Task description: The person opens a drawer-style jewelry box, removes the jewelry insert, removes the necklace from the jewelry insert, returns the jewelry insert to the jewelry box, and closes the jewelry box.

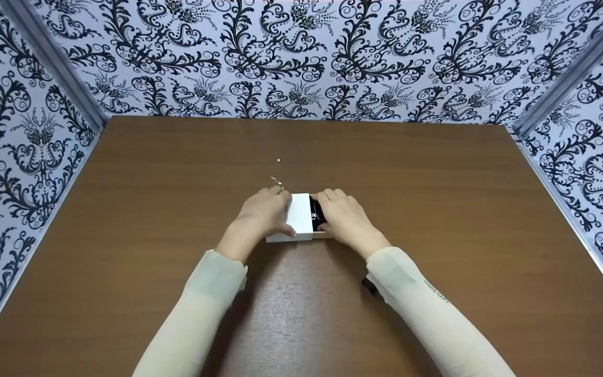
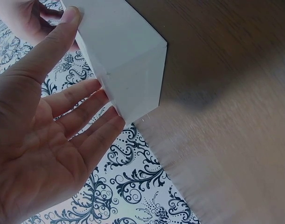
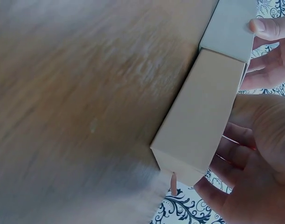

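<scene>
A cardboard drawer box lies on the table, its white sleeve point(image 1: 299, 213) to the left and its tan inner tray point(image 3: 200, 107) partly out to the right. Something black point(image 1: 316, 215) with a small light mark shows inside the tray. My left hand point(image 1: 264, 210) holds the sleeve, thumb on the near side and fingers at the far side. Over the tray's right part, my right hand point(image 1: 346, 217) spans it with the thumb at the near wall and fingers toward the far wall. A small ribbon tab point(image 3: 174, 184) sticks out from the tray's end.
Small shiny bits point(image 1: 277, 181) lie on the brown table point(image 1: 437, 209) just beyond the left hand. Patterned panels point(image 1: 301, 57) wall in the back and both sides. A dark band point(image 1: 369, 286) shows at the right sleeve cuff.
</scene>
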Action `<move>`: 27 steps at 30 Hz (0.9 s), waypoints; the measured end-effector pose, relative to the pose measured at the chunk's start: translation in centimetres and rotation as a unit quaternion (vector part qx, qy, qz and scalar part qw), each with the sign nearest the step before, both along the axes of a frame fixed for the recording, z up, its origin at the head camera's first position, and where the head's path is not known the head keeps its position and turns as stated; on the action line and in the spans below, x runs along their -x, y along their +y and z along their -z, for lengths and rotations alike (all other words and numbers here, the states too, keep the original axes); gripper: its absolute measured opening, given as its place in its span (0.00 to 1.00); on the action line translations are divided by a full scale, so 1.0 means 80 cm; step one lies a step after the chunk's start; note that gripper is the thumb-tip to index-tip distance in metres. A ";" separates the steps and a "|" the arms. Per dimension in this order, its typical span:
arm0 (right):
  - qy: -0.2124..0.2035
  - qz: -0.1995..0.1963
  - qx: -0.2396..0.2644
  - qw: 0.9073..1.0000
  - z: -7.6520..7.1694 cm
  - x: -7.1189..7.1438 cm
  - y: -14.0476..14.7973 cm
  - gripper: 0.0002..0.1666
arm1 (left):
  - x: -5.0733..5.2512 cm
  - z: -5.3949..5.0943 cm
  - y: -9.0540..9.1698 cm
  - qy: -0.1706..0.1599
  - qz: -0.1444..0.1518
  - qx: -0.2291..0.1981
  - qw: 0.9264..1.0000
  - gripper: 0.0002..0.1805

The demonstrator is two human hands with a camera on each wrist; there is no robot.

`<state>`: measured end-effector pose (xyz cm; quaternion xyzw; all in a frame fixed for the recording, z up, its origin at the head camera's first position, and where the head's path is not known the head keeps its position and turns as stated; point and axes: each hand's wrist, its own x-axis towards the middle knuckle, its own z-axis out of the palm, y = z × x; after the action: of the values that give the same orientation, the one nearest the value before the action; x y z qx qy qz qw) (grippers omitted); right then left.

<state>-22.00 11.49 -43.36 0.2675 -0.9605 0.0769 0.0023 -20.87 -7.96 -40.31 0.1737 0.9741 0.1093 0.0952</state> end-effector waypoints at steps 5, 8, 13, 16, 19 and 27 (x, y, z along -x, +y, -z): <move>0.010 0.001 0.014 1.000 0.002 -0.002 -0.001 0.35 | -0.001 -0.001 -0.001 0.004 0.001 -0.002 1.000 0.33; 0.009 0.008 0.017 1.000 0.003 -0.001 -0.001 0.35 | -0.001 -0.002 -0.001 0.004 0.001 -0.003 1.000 0.34; 0.005 0.017 0.017 1.000 0.004 -0.002 -0.001 0.36 | -0.001 -0.001 -0.001 0.005 0.000 0.001 1.000 0.35; 0.013 0.018 0.019 1.000 0.004 -0.003 0.000 0.37 | 0.000 -0.001 0.000 0.003 0.000 0.003 1.000 0.37; 0.026 0.016 0.021 0.999 0.005 -0.005 0.001 0.37 | -0.001 -0.001 0.000 0.003 0.001 0.004 1.000 0.38; 0.054 0.018 0.024 0.998 0.007 -0.007 0.001 0.36 | -0.001 -0.002 0.001 0.002 0.001 0.005 1.000 0.40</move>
<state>-21.43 11.55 -43.93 0.2537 -0.9615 0.0854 0.0621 -20.77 -7.89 -40.18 0.1743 0.9746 0.1042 0.0942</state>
